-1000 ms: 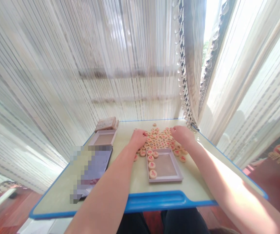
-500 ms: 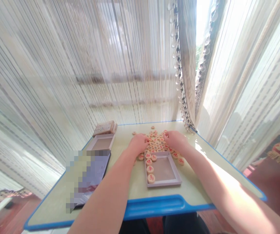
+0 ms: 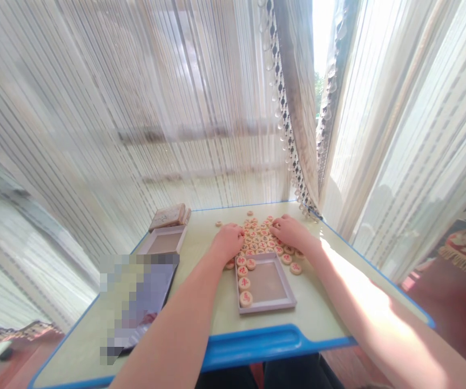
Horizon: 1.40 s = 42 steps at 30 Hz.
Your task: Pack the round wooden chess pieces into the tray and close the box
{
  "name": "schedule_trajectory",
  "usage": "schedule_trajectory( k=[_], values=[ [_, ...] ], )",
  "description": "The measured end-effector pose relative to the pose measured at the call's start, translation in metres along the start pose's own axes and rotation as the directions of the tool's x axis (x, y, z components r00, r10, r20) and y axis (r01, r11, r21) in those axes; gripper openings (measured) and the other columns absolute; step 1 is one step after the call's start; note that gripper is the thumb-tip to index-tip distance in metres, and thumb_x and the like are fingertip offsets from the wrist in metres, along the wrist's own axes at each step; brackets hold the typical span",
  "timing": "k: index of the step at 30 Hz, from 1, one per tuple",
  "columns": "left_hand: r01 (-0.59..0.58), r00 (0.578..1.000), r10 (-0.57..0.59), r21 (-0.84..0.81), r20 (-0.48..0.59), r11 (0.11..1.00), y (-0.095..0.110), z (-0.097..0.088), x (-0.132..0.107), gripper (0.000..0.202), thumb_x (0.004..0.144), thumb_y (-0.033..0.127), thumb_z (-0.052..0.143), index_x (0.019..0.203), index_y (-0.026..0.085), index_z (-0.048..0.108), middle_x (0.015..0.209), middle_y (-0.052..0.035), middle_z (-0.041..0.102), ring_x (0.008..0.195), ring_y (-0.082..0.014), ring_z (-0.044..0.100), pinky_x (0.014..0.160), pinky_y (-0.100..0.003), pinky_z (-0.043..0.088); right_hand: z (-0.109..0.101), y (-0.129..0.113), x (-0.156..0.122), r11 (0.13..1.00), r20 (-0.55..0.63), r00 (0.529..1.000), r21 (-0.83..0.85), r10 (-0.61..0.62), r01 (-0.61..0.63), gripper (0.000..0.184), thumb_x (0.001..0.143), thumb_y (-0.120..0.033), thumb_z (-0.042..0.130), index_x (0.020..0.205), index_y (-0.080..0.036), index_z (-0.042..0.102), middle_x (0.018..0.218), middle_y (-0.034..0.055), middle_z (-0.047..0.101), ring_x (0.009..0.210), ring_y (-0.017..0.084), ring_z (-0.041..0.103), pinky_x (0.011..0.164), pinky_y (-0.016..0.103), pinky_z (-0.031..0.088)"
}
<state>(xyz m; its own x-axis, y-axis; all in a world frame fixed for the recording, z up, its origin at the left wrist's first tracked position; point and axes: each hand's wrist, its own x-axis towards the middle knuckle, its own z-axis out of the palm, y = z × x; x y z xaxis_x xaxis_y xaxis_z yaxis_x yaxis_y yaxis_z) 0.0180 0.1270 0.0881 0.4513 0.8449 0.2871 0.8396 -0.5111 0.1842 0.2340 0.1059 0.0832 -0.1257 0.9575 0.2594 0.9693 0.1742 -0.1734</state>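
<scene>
Round xiangqi pieces (image 3: 262, 238) with red or dark characters lie in a loose cluster on the table. My left hand (image 3: 228, 241) rests at the cluster's left side, its fingers bent and touching the pieces, with no piece seen gripped. On the right side, my right hand (image 3: 291, 233) lies palm down with its fingers apart over the pieces' edge. Just in front of the cluster sits a shallow open box (image 3: 267, 286). Several red-character pieces stand in it along its left wall, one of them a horse piece (image 3: 246, 299) at the near corner.
Left on the pale table (image 3: 200, 227) are a second shallow box part (image 3: 163, 240), stacked small boxes (image 3: 169, 216) and a dark tablet-like slab (image 3: 152, 308), partly blurred out. A blue rim (image 3: 257, 343) edges the table. String curtains (image 3: 200, 108) hang behind.
The view has turned slightly right. My right hand has shifted a little outward along the cluster, and pieces by it show differently. My left hand stays at the left side.
</scene>
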Motion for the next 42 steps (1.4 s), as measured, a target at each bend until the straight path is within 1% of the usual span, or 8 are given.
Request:
schedule_trajectory(
  k=[9, 14, 18, 23, 28, 32, 37, 42],
  values=[
    [-0.007, 0.999, 0.010, 0.064, -0.038, 0.998, 0.002, 0.002, -0.002, 0.026, 0.083, 0.026, 0.046, 0.095, 0.018, 0.068, 0.102, -0.0085, 0.062, 0.100, -0.0206, 0.055, 0.093, -0.031, 0.042, 0.002, -0.025, -0.003, 0.994, -0.041, 0.997, -0.089, 0.063, -0.067, 0.037, 0.087, -0.040, 0.042, 0.104, -0.016, 0.064, 0.107, 0.0141, 0.061, 0.099, 0.027, 0.054, 0.084, 0.034, 0.039],
    [-0.021, 1.000, 0.021, 0.113, -0.001, 0.993, 0.001, 0.002, -0.001, 0.027, 0.084, 0.031, 0.045, 0.093, 0.019, 0.067, 0.102, -0.0089, 0.062, 0.098, -0.0209, 0.056, 0.092, -0.033, 0.042, 0.002, -0.028, 0.000, 0.999, -0.047, 0.998, 0.003, 0.049, -0.049, 0.039, 0.088, -0.035, 0.041, 0.117, -0.015, 0.057, 0.111, 0.0120, 0.062, 0.102, 0.024, 0.053, 0.089, 0.034, 0.037],
    [-0.036, 0.999, 0.035, 0.102, 0.010, 0.994, -0.001, 0.000, -0.001, 0.025, 0.082, 0.031, 0.047, 0.087, 0.020, 0.069, 0.098, -0.0078, 0.063, 0.093, -0.0201, 0.057, 0.089, -0.031, 0.044, 0.003, -0.032, 0.000, 0.999, -0.072, 0.997, 0.036, -0.014, 0.017, 0.037, 0.089, -0.036, 0.040, 0.112, -0.016, 0.061, 0.107, 0.0096, 0.064, 0.100, 0.022, 0.053, 0.091, 0.032, 0.036],
    [-0.035, 0.999, 0.034, 0.034, 0.004, 0.999, -0.005, 0.000, 0.002, 0.022, 0.082, 0.029, 0.050, 0.086, 0.018, 0.069, 0.099, -0.0077, 0.064, 0.094, -0.0197, 0.058, 0.090, -0.031, 0.044, 0.000, -0.040, -0.005, 0.992, -0.111, 0.988, 0.054, -0.111, 0.118, 0.034, 0.088, -0.035, 0.042, 0.106, -0.017, 0.065, 0.103, 0.0102, 0.065, 0.102, 0.023, 0.052, 0.092, 0.033, 0.036],
    [-0.025, 0.996, 0.012, -0.156, -0.088, 0.988, -0.004, -0.004, 0.003, 0.025, 0.083, 0.028, 0.051, 0.100, 0.016, 0.066, 0.106, -0.0080, 0.065, 0.100, -0.0203, 0.057, 0.092, -0.032, 0.043, -0.002, -0.043, -0.005, 0.967, -0.123, 0.980, 0.183, -0.156, 0.177, 0.030, 0.086, -0.026, 0.046, 0.108, -0.017, 0.064, 0.103, 0.0091, 0.065, 0.099, 0.021, 0.055, 0.091, 0.033, 0.039],
    [-0.023, 0.999, 0.009, -0.341, -0.041, 0.940, 0.000, -0.011, 0.001, 0.027, 0.083, 0.033, 0.052, 0.098, 0.016, 0.067, 0.096, -0.0046, 0.070, 0.084, -0.0169, 0.062, 0.080, -0.028, 0.047, 0.001, -0.043, -0.003, 0.945, -0.133, 0.981, 0.277, -0.144, 0.176, 0.033, 0.083, -0.025, 0.052, 0.115, -0.019, 0.059, 0.102, 0.0063, 0.067, 0.095, 0.019, 0.059, 0.089, 0.033, 0.041],
    [-0.038, 0.999, 0.034, -0.389, -0.018, 0.920, 0.001, -0.011, 0.000, 0.028, 0.081, 0.032, 0.054, 0.098, 0.017, 0.068, 0.095, -0.0043, 0.070, 0.084, -0.0169, 0.061, 0.081, -0.027, 0.046, 0.004, -0.039, 0.000, 0.947, -0.105, 0.970, 0.215, -0.221, 0.239, 0.030, 0.081, -0.026, 0.056, 0.110, -0.020, 0.061, 0.108, 0.0067, 0.066, 0.104, 0.022, 0.056, 0.097, 0.038, 0.036],
    [-0.019, 1.000, 0.024, -0.485, 0.005, 0.874, 0.003, -0.013, 0.000, 0.028, 0.077, 0.034, 0.059, 0.096, 0.016, 0.070, 0.092, -0.0043, 0.071, 0.081, -0.0160, 0.061, 0.077, -0.025, 0.046, 0.005, -0.038, 0.000, 0.938, -0.126, 0.966, 0.239, -0.225, 0.250, 0.028, 0.080, -0.027, 0.058, 0.107, -0.022, 0.063, 0.104, 0.0046, 0.068, 0.098, 0.021, 0.059, 0.093, 0.037, 0.039]
  ],
)
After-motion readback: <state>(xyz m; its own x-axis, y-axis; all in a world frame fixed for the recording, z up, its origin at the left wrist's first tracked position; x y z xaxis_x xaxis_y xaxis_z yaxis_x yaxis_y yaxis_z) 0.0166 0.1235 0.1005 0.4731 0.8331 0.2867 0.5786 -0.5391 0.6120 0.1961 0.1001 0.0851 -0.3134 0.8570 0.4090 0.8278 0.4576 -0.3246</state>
